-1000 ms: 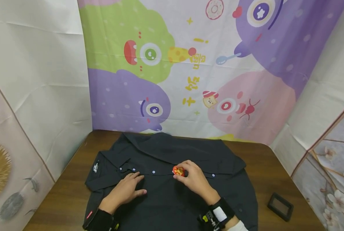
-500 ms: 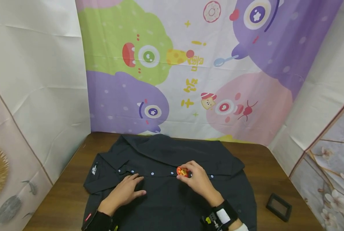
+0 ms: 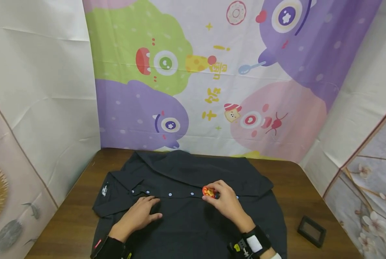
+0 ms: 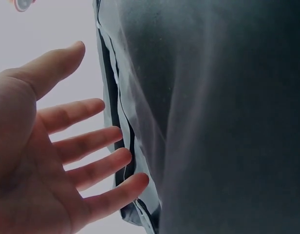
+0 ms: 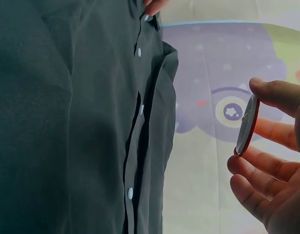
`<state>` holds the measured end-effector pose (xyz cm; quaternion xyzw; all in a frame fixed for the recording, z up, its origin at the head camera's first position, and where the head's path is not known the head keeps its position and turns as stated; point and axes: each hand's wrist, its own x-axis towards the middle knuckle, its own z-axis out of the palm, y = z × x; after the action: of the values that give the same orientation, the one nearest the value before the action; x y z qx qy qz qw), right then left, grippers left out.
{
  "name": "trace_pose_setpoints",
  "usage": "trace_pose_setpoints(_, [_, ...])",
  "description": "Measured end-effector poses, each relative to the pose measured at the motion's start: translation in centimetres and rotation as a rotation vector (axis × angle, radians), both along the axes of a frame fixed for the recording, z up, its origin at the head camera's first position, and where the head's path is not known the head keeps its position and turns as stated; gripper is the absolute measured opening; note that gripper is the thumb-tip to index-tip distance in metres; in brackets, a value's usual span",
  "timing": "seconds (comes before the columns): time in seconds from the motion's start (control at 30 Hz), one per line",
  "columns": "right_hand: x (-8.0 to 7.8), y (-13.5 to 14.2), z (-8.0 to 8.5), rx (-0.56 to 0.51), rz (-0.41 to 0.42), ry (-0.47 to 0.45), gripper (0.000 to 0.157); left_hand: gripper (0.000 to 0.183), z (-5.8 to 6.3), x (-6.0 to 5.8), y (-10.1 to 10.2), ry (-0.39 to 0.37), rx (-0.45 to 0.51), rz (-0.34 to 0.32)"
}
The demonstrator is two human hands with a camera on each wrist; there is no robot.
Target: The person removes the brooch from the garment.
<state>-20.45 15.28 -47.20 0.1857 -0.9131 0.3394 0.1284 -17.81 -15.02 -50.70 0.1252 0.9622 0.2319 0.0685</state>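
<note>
A dark button-up shirt [image 3: 193,223] is spread over the table, its row of pale buttons [image 3: 170,194] running crosswise. My right hand [image 3: 226,203] pinches a round red and yellow badge [image 3: 208,192] by its edge, over the button row. In the right wrist view the badge [image 5: 247,126] is seen nearly edge-on, with its grey back and a thin pin turned toward the shirt [image 5: 99,122]. My left hand [image 3: 137,216] lies at the left part of the shirt, fingers extended and fingertips near the button row. The left wrist view shows that hand [image 4: 67,151] with spread fingers and nothing in it.
A small black frame-like box [image 3: 311,231] sits on the brown wooden table [image 3: 309,194] at the right. Behind the table's far edge hangs a cartoon-printed cloth [image 3: 209,136]. White sheets [image 3: 57,108] hang along the sides.
My right hand has moved a little to the right along the shirt with the badge, uncovering a button. My left hand stays in place. The head view has shifted slightly.
</note>
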Motion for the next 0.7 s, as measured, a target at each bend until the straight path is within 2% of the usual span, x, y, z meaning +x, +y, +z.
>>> trace_pose_setpoints(0.7, [0.3,2.0,-0.1,-0.041,-0.034,0.029,0.031,0.052,-0.1,0.0,0.1,-0.006,-0.008,0.006])
